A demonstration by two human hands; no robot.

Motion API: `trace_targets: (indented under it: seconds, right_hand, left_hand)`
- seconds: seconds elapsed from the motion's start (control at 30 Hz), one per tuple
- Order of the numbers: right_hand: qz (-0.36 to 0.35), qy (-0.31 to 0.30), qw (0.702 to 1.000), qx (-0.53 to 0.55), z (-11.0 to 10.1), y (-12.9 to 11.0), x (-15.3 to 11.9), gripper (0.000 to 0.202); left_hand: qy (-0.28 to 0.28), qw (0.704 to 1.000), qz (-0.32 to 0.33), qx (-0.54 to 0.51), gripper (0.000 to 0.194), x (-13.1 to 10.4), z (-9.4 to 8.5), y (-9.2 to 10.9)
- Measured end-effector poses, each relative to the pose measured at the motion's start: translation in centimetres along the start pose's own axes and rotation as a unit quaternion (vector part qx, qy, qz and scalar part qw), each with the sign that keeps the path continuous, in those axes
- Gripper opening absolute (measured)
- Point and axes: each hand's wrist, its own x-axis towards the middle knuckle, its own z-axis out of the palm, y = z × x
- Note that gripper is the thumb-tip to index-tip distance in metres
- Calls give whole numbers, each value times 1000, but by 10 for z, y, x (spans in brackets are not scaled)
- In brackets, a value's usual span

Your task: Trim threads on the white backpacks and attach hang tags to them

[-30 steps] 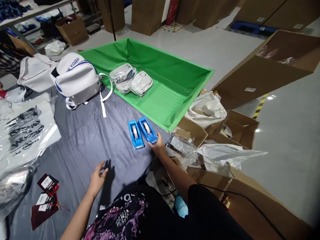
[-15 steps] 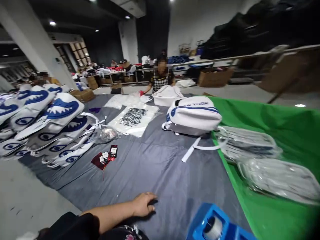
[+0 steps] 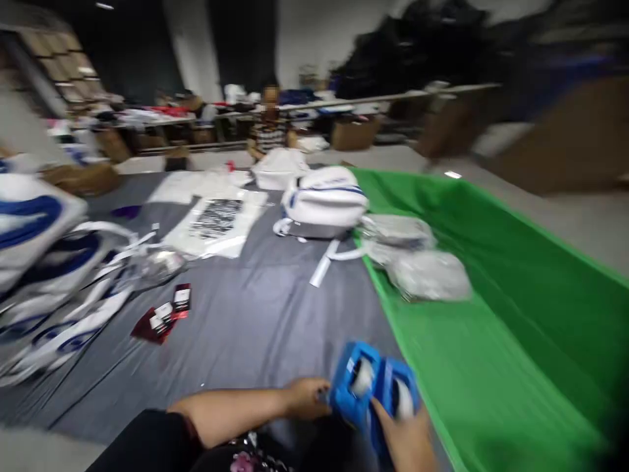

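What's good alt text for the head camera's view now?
A person's right hand grips one of two blue tape dispensers, left hand at the other, over a gray tablecloth. Beyond sits a white backpack; a green bin is at right.

Left hand (image 3: 309,398): against the left dispenser (image 3: 343,388), its grip blurred
Right hand (image 3: 413,440): holding the right dispenser (image 3: 386,383) near its near end
Dispensers: blue, side by side, a white roll (image 3: 363,377) in each
Bench (image 3: 236,321): grey cloth, red tags (image 3: 164,318) on the left
Backpack (image 3: 324,202): white, far side, strap (image 3: 322,267) trailing nearer
Bin (image 3: 496,373): green, right of the bench, wrapped pouches (image 3: 428,275) at its left edge
Person (image 3: 270,134): beyond the bench's far end
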Motion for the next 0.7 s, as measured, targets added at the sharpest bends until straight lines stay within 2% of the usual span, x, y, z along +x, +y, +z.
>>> trace_targets:
  seconds: [0.03, 0.07, 0.1, 0.17, 0.23, 0.3, 0.47, 0.6, 0.7]
  right_hand:
    - [53, -2, 999, -12, -5, -5, -11, 99]
    - [57, -31, 998, -25, -8, -11, -18, 94]
    - [44, -61, 996, -44, -11, -18, -20, 87]
    - [97, -55, 993, -41, -11, -23, -11, 80]
    - [140, -43, 989, -34, -8, -17, 1, 83]
    - [152, -27, 988, -27, -4, -9, 3, 84]
    - [147, -13, 989, -12, 4, -11, -9, 86]
    - [139, -16, 990, -6, 3, -11, -5, 82]
    - [147, -14, 989, -5, 2, -11, -4, 80]
  left_hand:
    - [-41, 999, -8, 20, 40, -1, 10, 0]
    - [-84, 995, -12, 43, 48, -3, 16, -2]
    - [-117, 991, -11, 63, 55, -4, 18, -5]
    - [-162, 982, 0, 99, 64, -1, 10, -12]
    - [-112, 990, -5, 87, 67, 7, -7, -20]
    - [-88, 992, -21, 86, 66, 10, -28, -27]
    - [-64, 991, -57, 105, 57, -14, -79, -45]
    - [-43, 987, -92, 123, 57, -26, -97, -64]
    - [-48, 983, -66, 162, 58, -30, -100, -70]
